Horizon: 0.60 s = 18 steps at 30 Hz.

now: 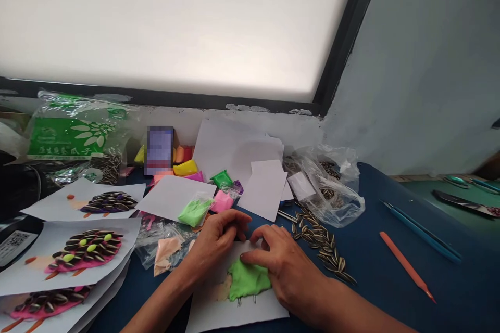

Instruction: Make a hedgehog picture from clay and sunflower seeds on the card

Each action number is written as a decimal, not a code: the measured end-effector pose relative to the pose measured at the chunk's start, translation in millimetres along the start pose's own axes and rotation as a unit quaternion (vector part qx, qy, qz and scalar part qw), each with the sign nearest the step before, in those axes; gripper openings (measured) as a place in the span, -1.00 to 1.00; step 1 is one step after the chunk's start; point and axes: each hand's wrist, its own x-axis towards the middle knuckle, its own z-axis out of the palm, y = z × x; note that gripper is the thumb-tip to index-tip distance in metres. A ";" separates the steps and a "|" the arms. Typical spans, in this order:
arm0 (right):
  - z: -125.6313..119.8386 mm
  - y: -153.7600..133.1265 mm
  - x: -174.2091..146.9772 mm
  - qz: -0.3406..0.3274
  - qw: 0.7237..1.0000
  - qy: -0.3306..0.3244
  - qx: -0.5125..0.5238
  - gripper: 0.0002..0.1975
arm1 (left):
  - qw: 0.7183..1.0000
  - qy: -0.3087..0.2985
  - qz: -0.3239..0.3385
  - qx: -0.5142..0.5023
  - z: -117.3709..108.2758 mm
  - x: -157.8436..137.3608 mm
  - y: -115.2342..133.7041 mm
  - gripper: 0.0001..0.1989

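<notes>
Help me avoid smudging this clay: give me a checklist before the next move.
1. Green clay on the white sheet: ok, spread out.
2. Drawn lines below the clay visible: ok.
3. Right hand clear of the clay: not ok, touching its upper edge.
4. Left hand steadying the sheet: cannot tell, contact unclear.
5. Striped seeds beside the sheet: ok, loose to its right.

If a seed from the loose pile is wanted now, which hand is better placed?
Probably the right hand: the loose seeds lie just beyond it, on its own side, though it is at the green clay. The left hand is farther from them.
</notes>
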 end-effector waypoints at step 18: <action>2.1 -5.2 -17.4 -0.078 0.983 0.097 -0.137 -0.59 | 0.999 -0.006 0.025 0.041 0.2 -1.2 1.5 -0.72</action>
